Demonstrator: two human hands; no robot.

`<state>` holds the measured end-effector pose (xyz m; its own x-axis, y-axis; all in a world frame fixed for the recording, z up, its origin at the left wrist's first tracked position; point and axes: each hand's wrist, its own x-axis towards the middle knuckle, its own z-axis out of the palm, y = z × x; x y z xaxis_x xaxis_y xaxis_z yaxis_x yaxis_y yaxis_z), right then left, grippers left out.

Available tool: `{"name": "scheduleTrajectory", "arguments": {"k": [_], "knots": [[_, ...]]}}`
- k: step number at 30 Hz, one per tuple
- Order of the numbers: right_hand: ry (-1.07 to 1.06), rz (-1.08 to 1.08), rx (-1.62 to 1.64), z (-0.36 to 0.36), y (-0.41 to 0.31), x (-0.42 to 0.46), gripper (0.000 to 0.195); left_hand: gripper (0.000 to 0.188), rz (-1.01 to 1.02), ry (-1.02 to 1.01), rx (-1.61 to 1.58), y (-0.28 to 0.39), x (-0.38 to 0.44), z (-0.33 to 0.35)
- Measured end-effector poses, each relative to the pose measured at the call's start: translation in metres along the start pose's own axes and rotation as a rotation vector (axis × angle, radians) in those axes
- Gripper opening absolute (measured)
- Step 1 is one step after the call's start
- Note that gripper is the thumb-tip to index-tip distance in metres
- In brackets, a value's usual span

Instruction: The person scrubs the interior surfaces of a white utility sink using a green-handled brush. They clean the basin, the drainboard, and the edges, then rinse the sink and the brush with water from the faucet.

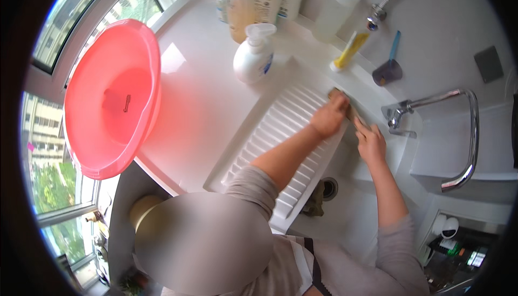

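Note:
A slim brown tool with a wooden-looking handle (353,112), perhaps a brush, lies along the upper right corner of the white ribbed washboard (267,134). My left hand (330,115) is closed over its upper part, and a short end sticks out past the fingers. Lower down, my right hand (370,143) grips the other end of the handle, above the white sink basin (344,231). Both fists cover much of the tool, so its working face is hidden. A dark, crumpled cloth-like thing (315,202) rests in the basin beside the metal drain (330,188).
A chrome faucet (471,134) arches at the right. Behind the washboard stand a white pump bottle (253,59), several other bottles, a yellow tube (351,51) and a dark cup (387,73) holding a blue-handled item. A pink plastic basin (115,102) leans by the window.

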<state>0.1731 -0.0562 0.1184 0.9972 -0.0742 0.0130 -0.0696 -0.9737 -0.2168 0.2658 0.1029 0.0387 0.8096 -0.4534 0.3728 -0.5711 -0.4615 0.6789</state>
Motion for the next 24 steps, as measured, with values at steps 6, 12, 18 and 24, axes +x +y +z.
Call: {"name": "scheduleTrajectory", "arguments": {"k": [6, 12, 18, 24], "knots": [[0.126, -0.138, 0.017, 0.021, -0.068, 0.060, 0.048, 0.043, -0.063, 0.038, 0.252, -0.037, 0.014, -0.081], [0.236, -0.106, -0.053, 0.014, -0.002, 0.002, 0.048, 0.051, 0.134, -0.014, 0.215, 0.007, 0.007, -0.013], [0.403, -0.106, -0.270, 0.020, 0.048, -0.027, 0.054, 0.056, 0.202, -0.107, 0.191, 0.047, 0.005, 0.014], [0.518, -0.190, -0.122, 0.037, -0.006, 0.035, 0.058, 0.056, -0.014, -0.028, 0.271, 0.020, 0.013, -0.034]]}}
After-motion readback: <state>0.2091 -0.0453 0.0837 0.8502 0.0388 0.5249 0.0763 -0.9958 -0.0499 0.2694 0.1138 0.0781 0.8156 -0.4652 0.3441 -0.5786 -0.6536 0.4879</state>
